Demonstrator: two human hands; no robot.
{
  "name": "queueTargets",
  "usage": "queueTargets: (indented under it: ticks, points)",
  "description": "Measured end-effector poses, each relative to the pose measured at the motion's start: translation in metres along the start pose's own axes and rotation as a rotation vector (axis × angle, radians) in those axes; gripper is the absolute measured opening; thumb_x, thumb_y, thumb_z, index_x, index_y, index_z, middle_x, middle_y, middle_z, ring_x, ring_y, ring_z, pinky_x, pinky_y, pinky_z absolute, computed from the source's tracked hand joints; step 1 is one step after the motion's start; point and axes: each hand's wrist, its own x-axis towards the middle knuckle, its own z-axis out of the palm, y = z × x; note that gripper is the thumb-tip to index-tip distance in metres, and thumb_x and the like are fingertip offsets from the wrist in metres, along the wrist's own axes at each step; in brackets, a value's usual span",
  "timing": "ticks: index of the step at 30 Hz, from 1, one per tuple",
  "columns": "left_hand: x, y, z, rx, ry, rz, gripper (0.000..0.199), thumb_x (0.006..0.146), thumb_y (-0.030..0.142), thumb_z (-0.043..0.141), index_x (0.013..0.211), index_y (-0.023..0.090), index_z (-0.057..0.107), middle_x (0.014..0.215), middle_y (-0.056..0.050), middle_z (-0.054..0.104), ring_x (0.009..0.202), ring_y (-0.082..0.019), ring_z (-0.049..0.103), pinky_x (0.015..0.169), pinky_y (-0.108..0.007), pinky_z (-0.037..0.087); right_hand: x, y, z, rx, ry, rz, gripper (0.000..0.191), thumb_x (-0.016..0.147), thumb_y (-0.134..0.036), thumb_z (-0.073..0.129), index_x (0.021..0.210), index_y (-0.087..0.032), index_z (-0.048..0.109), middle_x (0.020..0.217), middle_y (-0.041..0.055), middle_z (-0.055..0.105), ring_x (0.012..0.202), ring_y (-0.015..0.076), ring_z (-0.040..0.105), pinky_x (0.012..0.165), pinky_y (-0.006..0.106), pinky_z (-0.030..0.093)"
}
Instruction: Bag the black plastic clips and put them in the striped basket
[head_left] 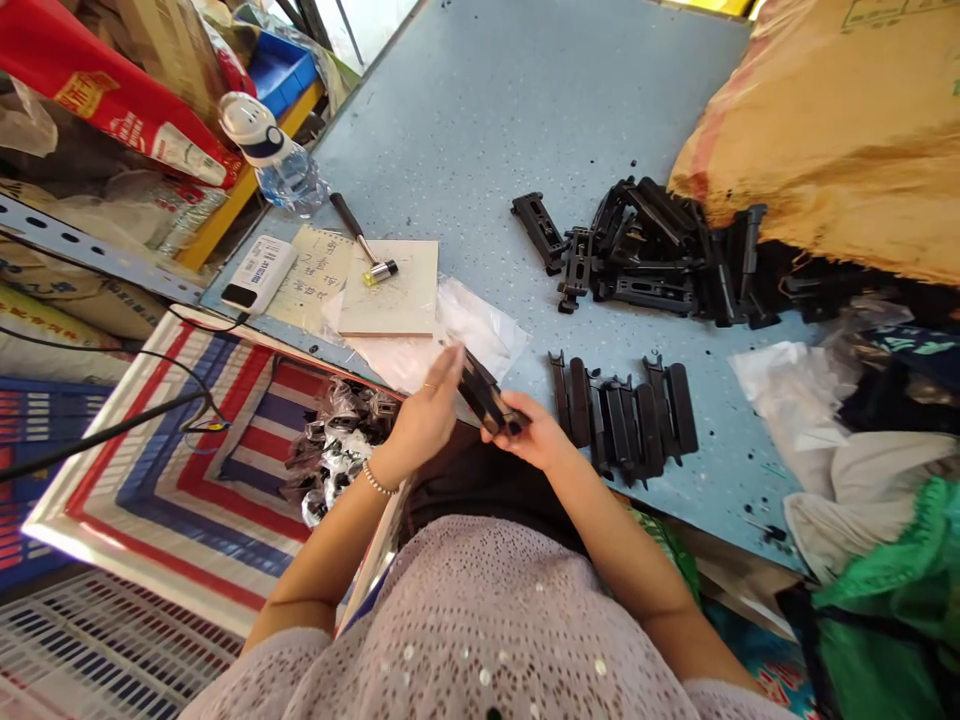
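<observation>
Over the table's front edge, my right hand [531, 428] is closed around the near end of a long black plastic part [480, 388]. My left hand [430, 410] lies along the part's upper left side, its fingers blurred, so its grip is unclear. Several similar black parts [626, 420] are lined up on the table to the right of my hands. Behind them is a loose pile of black parts [645, 255]. Left of the held part, a small hammer [381, 270] rests on a pale square board [397, 310], with thin white plastic [480, 325] under the board.
An orange woven sack [840, 130] fills the table's back right. On the left stand a water bottle [289, 175], a white device [261, 272] and a handwritten sheet [315, 280]. A striped crate [202, 450] holding bagged parts is below the left edge. Cloths [877, 480] lie at the right.
</observation>
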Motion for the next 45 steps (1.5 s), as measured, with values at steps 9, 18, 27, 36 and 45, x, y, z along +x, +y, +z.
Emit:
queueTargets:
  ticks: [9,18,27,36,45]
  points:
    - [0.002,-0.009,-0.006,0.006,0.14,-0.088,0.088,0.086,0.001,0.049,0.164,0.025,0.017,0.163,-0.02,0.034,0.115,-0.026,0.067,0.084,-0.034,0.063,-0.021,0.004,0.001,0.012,-0.28,0.087,0.055,0.087,-0.063,0.055,0.094,-0.01,0.07,0.06,0.004,0.065,0.041,0.0059,0.041,0.033,0.015,0.029]
    - [-0.023,0.034,0.004,0.038,-0.168,0.334,0.083,0.088,0.004,0.045,0.164,0.018,0.014,0.158,-0.021,0.043,0.134,-0.031,0.058,0.103,-0.047,0.058,-0.012,0.013,0.034,-0.87,0.327,-0.436,0.038,0.084,-0.036,0.07,0.114,-0.011,0.071,0.1,0.0053,0.076,0.087,0.0173,0.069,0.074,0.026,0.06]
    - [-0.117,-0.036,-0.075,0.219,-0.661,-0.325,0.053,0.078,0.006,0.053,0.127,0.019,0.064,0.132,-0.013,0.067,0.115,-0.027,0.069,0.102,-0.039,0.054,-0.084,-0.037,0.017,-1.669,0.519,-0.404,0.034,0.104,-0.028,0.043,0.128,-0.019,0.066,0.12,0.0128,0.072,0.109,0.0272,0.069,0.096,0.045,0.055]
    - [-0.113,-0.109,-0.001,0.282,-0.89,-0.703,0.01,0.067,0.013,0.069,0.077,0.015,0.069,0.08,-0.011,0.075,0.086,-0.028,0.073,0.077,-0.032,0.053,-0.06,-0.104,-0.036,-2.364,0.255,-0.449,0.048,0.092,-0.009,0.043,0.131,-0.027,0.064,0.161,0.0065,0.045,0.156,0.0333,0.025,0.122,0.064,0.024]
    - [0.015,0.007,0.042,-0.146,0.021,-0.128,0.022,0.094,0.028,0.057,0.105,0.017,0.072,0.111,-0.015,0.071,0.103,-0.026,0.065,0.095,-0.041,0.052,-0.075,-0.14,-0.04,-2.113,0.182,-0.164,0.051,0.079,-0.034,0.073,0.125,-0.016,0.061,0.113,0.0156,0.072,0.108,0.0346,0.068,0.097,0.051,0.051]
